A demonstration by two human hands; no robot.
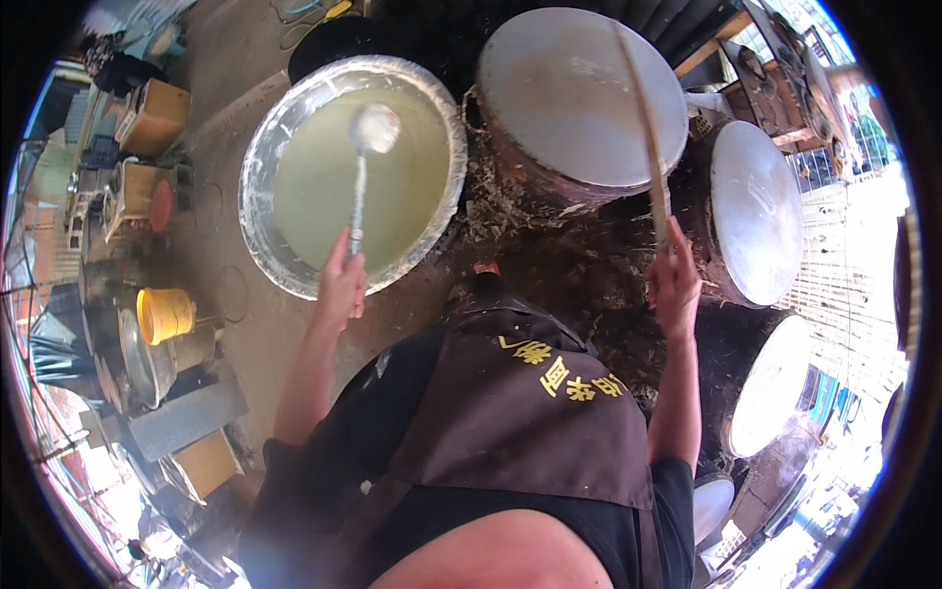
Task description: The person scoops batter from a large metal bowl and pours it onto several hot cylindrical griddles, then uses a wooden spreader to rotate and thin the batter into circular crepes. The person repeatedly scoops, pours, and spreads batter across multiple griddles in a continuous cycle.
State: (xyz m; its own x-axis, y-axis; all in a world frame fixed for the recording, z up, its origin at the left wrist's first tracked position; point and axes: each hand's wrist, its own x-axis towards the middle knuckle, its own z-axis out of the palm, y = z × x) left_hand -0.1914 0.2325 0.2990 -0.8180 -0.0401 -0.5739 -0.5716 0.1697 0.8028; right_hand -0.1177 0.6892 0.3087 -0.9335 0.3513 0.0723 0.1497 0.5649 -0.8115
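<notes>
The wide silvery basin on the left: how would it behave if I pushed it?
The basin would likely feel heavy and resist sliding, since it holds a broad pool of pale liquid. That liquid would probably slosh with a sudden shove. The whitish smears near its rim might make it slippery.

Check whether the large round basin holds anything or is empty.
Not empty: pale greenish liquid lies inside the basin; how deep, I cannot tell.
</notes>
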